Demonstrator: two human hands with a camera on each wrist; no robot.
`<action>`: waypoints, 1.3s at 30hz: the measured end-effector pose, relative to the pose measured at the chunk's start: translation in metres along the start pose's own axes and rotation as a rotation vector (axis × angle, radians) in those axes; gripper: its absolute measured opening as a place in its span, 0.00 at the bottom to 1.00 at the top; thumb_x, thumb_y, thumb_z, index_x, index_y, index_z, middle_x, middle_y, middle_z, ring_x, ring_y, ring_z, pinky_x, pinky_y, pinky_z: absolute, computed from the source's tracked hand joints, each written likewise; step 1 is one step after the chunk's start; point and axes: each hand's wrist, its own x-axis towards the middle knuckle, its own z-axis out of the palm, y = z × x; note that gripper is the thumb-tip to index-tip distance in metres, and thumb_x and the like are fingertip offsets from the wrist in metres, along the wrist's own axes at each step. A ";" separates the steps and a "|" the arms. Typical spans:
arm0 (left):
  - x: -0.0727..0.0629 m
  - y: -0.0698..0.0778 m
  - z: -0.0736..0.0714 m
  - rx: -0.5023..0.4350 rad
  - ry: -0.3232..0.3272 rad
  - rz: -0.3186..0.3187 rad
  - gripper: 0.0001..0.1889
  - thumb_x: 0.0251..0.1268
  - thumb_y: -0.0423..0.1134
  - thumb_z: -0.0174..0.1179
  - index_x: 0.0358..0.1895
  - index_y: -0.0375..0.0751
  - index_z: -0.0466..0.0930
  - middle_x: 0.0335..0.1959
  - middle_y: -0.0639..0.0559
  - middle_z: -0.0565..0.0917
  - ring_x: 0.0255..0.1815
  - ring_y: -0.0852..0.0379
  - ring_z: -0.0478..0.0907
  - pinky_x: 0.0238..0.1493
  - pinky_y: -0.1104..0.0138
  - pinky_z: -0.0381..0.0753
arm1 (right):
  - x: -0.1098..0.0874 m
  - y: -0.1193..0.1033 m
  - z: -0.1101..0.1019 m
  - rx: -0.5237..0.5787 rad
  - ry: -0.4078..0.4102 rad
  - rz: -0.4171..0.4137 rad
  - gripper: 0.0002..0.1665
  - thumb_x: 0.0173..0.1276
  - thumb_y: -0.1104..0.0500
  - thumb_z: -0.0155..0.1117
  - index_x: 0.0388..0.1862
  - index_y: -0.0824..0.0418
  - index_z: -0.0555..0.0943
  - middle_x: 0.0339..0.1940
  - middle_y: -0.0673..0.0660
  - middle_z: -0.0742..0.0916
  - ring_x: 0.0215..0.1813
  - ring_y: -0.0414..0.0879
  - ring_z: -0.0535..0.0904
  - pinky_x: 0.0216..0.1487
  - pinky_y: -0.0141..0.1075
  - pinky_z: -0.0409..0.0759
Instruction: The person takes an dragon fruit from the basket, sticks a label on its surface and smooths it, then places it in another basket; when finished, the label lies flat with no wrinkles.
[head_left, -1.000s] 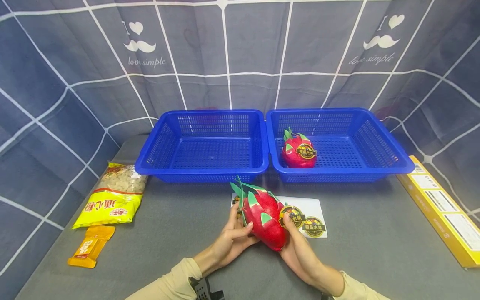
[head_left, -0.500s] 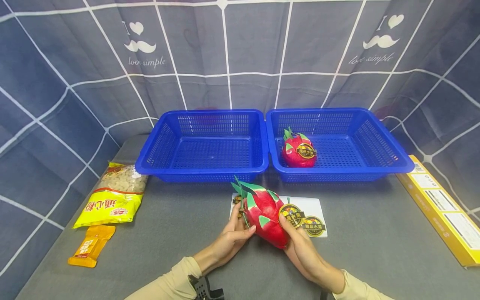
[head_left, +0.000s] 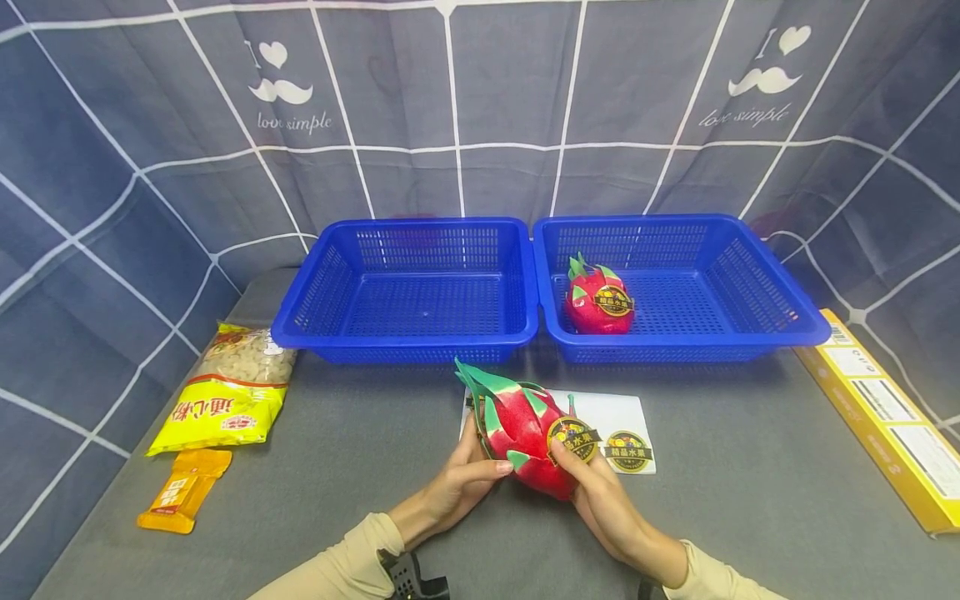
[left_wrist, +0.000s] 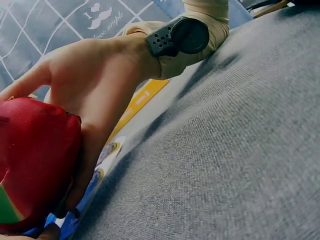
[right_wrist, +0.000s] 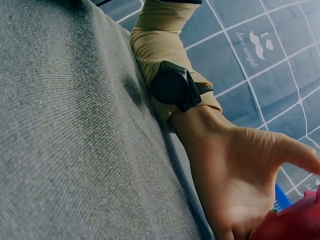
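Observation:
Both hands hold a red dragon fruit (head_left: 517, 429) with green leafy tips, tilted above the table; it looks artificial. My left hand (head_left: 457, 483) grips its leafy side, thumb on the skin. My right hand (head_left: 611, 508) supports the lower right side, its thumb pressing a round black-and-gold sticker (head_left: 572, 437) onto the fruit. Under and behind the fruit lies a white sheet (head_left: 622, 407) with another round sticker (head_left: 628, 451) on it. The left wrist view shows the red fruit (left_wrist: 35, 155) close up; the right wrist view catches only its edge. Several fingertips are hidden behind the fruit.
Two blue baskets stand side by side at the back: the left basket (head_left: 405, 342) and the right basket (head_left: 690, 340), which holds a stickered dragon fruit (head_left: 596, 310). Left lie a yellow food bag (head_left: 225, 400) and an orange packet (head_left: 183, 492). A long yellow box (head_left: 885, 425) lies right.
The held dragon fruit has turned and shifted slightly left between the hands. The right thumb has moved left with the sticker, which shows farther over the fruit's skin.

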 end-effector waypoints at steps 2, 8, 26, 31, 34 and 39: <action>0.000 0.000 0.001 0.014 0.017 0.008 0.45 0.55 0.33 0.54 0.69 0.56 0.33 0.70 0.45 0.49 0.68 0.56 0.55 0.66 0.65 0.61 | 0.000 0.000 0.000 -0.009 0.005 0.011 0.26 0.72 0.53 0.41 0.65 0.59 0.52 0.59 0.47 0.71 0.59 0.33 0.68 0.58 0.27 0.68; 0.001 -0.001 0.004 0.036 0.067 0.040 0.41 0.56 0.33 0.55 0.68 0.52 0.39 0.67 0.44 0.54 0.66 0.57 0.59 0.64 0.66 0.65 | -0.001 0.000 0.000 0.011 -0.011 0.027 0.25 0.73 0.51 0.38 0.65 0.58 0.51 0.59 0.48 0.69 0.60 0.33 0.67 0.59 0.26 0.67; 0.000 0.001 0.002 -0.012 0.061 0.017 0.41 0.56 0.32 0.53 0.68 0.55 0.37 0.67 0.46 0.55 0.65 0.56 0.62 0.63 0.64 0.65 | 0.005 -0.005 -0.007 0.232 -0.081 0.088 0.33 0.74 0.50 0.27 0.71 0.57 0.34 0.69 0.50 0.50 0.64 0.31 0.58 0.62 0.27 0.63; 0.001 0.002 0.002 -0.006 0.058 0.017 0.41 0.56 0.32 0.52 0.68 0.56 0.36 0.67 0.46 0.55 0.65 0.56 0.61 0.63 0.64 0.65 | 0.005 -0.004 -0.009 0.317 -0.100 0.098 0.31 0.75 0.53 0.23 0.71 0.57 0.32 0.68 0.48 0.50 0.62 0.30 0.61 0.62 0.28 0.63; 0.001 0.002 0.001 -0.008 0.057 0.014 0.41 0.56 0.33 0.52 0.68 0.56 0.36 0.67 0.46 0.55 0.65 0.56 0.61 0.64 0.64 0.65 | 0.006 -0.003 -0.011 0.355 -0.117 0.092 0.30 0.75 0.53 0.22 0.71 0.57 0.31 0.68 0.48 0.51 0.62 0.30 0.62 0.63 0.29 0.63; 0.001 0.002 0.000 -0.008 0.044 0.014 0.41 0.56 0.33 0.52 0.68 0.57 0.36 0.66 0.47 0.56 0.65 0.56 0.62 0.63 0.64 0.65 | 0.006 -0.002 -0.012 0.362 -0.134 0.078 0.31 0.75 0.53 0.24 0.71 0.58 0.31 0.67 0.48 0.53 0.62 0.31 0.63 0.64 0.30 0.63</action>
